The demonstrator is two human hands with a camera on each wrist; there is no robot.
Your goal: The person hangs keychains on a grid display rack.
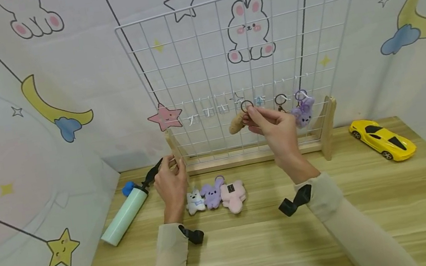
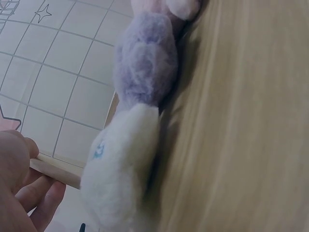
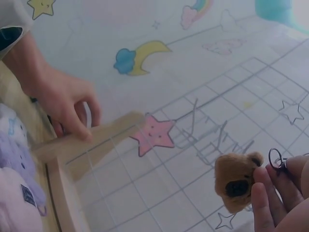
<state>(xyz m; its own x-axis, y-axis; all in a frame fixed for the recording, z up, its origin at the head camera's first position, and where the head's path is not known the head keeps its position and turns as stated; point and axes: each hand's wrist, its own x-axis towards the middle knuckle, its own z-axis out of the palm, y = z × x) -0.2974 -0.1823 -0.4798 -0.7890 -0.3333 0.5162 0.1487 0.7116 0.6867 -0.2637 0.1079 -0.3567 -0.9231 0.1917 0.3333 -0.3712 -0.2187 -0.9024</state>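
My right hand pinches the metal ring of a brown plush keychain in front of the white wire grid rack. The plush dangles left of the fingers, its dark nose showing in the right wrist view. With thumb and fingers, my left hand grips the left upright of the rack's wooden stand. Several white hooks stick out from the grid. A purple plush keychain hangs at the right end; beside it another ring hangs, its charm partly hidden by my right hand.
On the table before the rack lie a white plush, a purple plush and a pink plush in a row. A mint hand pump lies at left, a yellow toy car at right. Printed cloth hangs behind.
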